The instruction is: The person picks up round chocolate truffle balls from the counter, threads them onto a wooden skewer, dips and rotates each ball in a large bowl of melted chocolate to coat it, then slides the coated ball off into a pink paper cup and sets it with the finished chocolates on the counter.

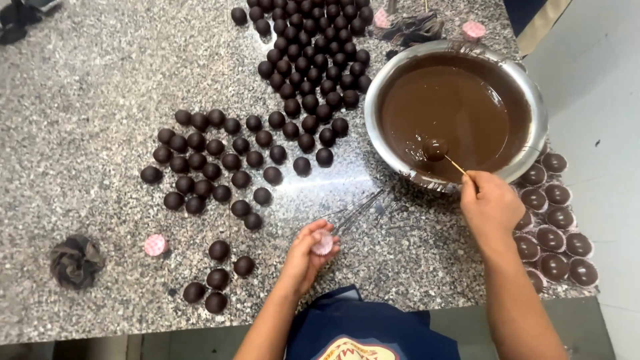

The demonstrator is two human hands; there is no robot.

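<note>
My right hand (pixel 490 207) pinches a thin wooden stick (pixel 456 165) whose far end carries a chocolate ball (pixel 435 149) resting in melted chocolate inside a steel bowl (pixel 400 63). My left hand (pixel 308 250) holds a small pink paper cup (pixel 323 243) near the counter's front edge. Several dark chocolate balls (pixel 220 163) lie loose on the speckled granite counter (pixel 93 100) to the left of the bowl.
Coated balls in paper cups (pixel 553 233) sit in rows right of my right hand. A loose pink cup (pixel 155 245) and a crumpled dark wrapper (pixel 77 261) lie at front left. More pink cups (pixel 474 29) sit behind the bowl. Chocolate drips streak the counter (pixel 363 207).
</note>
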